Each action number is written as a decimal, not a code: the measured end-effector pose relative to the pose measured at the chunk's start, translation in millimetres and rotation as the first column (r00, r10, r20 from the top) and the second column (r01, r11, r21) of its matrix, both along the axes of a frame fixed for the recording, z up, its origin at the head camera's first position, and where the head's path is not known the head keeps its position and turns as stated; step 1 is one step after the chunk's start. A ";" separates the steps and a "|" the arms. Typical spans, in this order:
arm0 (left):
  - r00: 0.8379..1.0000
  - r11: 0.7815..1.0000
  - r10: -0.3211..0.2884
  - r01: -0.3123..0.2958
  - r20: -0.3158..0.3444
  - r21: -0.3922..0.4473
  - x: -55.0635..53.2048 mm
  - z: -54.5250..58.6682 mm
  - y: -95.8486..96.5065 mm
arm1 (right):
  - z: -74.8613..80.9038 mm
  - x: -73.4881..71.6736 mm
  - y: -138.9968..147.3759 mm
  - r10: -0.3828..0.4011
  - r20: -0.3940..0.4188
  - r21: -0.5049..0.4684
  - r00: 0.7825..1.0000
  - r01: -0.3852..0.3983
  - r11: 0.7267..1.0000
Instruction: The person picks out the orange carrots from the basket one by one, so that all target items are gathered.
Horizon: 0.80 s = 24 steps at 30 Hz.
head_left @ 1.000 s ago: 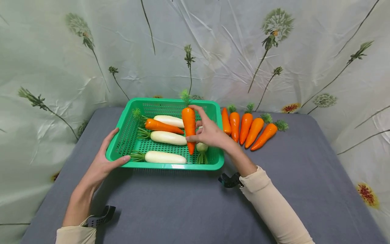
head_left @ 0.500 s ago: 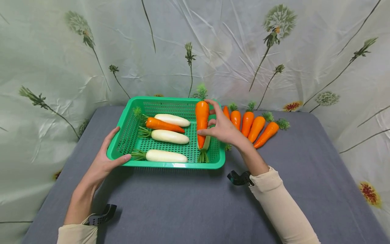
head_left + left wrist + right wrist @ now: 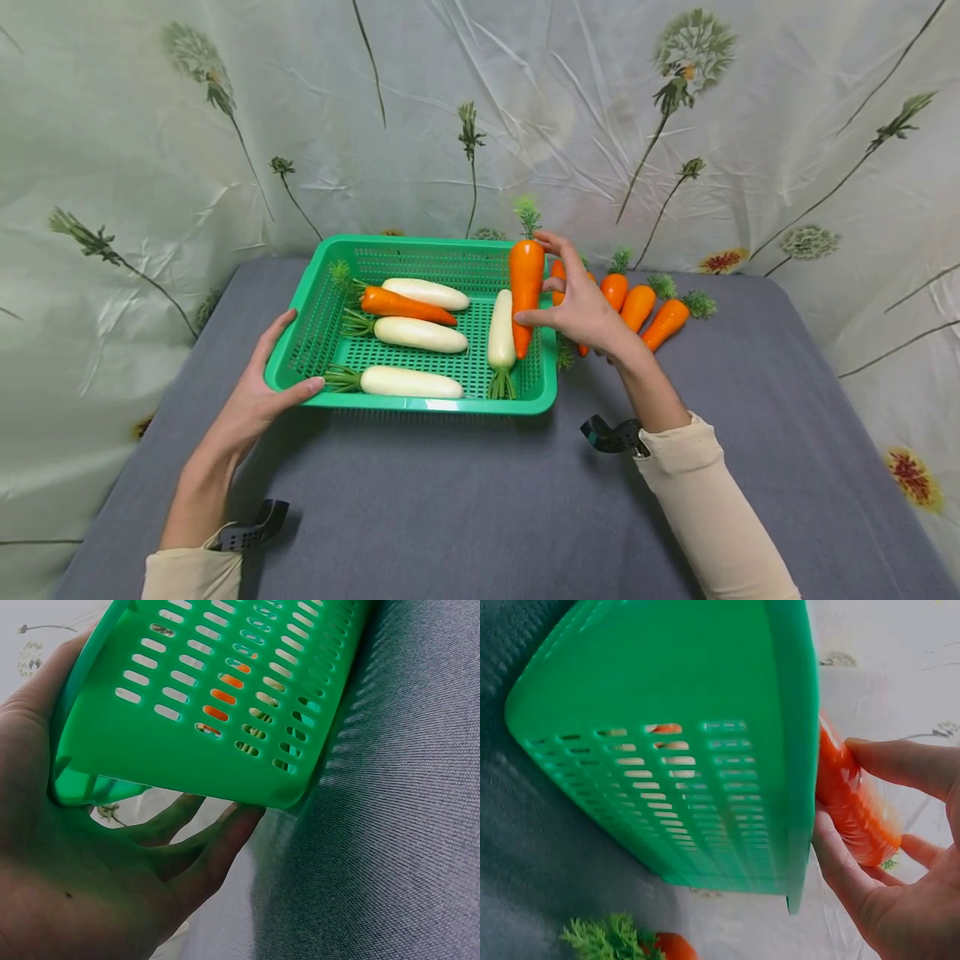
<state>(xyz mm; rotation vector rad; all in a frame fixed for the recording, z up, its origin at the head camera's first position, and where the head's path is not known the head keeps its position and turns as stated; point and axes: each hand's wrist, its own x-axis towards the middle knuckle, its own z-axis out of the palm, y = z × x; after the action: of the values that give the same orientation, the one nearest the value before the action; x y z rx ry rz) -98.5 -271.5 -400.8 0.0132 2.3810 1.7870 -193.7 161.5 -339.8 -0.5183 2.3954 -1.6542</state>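
Note:
My left hand (image 3: pixel 258 392) grips the left front corner of a green plastic basket (image 3: pixel 420 406), thumb on the rim and fingers along the outside; the left wrist view shows the fingers at the basket wall (image 3: pixel 112 735). My right hand (image 3: pixel 588 308) pinches a carrot (image 3: pixel 527 275) with a leafy green top, held upright over the basket's right side. In the right wrist view this carrot (image 3: pixel 847 799) appears beyond the rim. Several white radishes (image 3: pixel 420 335) lie in the basket, one of them (image 3: pixel 500 329) lengthwise at the right. Another carrot (image 3: pixel 405 307) lies between two radishes.
Several carrots (image 3: pixel 666 321) lie in a row on the grey cloth right of the basket, partly hidden behind my right hand. A green leafy tuft (image 3: pixel 565 354) shows beside the basket's right wall. A flower-printed curtain (image 3: pixel 570 125) hangs behind the table.
My right hand has moved the carrot rightward, from over the basket's middle to its right side. The radish at the right is now uncovered. My left hand keeps its grip on the basket.

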 end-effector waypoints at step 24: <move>1.000 1.000 0.001 -0.001 0.012 -0.018 -0.3 0.4 0.3 | 0.4 7.4 51.5 -0.163 -0.030 -0.001 0.986 0.163 0.987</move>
<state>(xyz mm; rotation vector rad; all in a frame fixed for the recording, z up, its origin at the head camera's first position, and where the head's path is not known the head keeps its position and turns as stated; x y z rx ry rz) -98.8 -271.3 -400.4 -0.0016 2.3890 1.7611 -186.3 213.0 -339.4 -0.3571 2.5210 -1.7209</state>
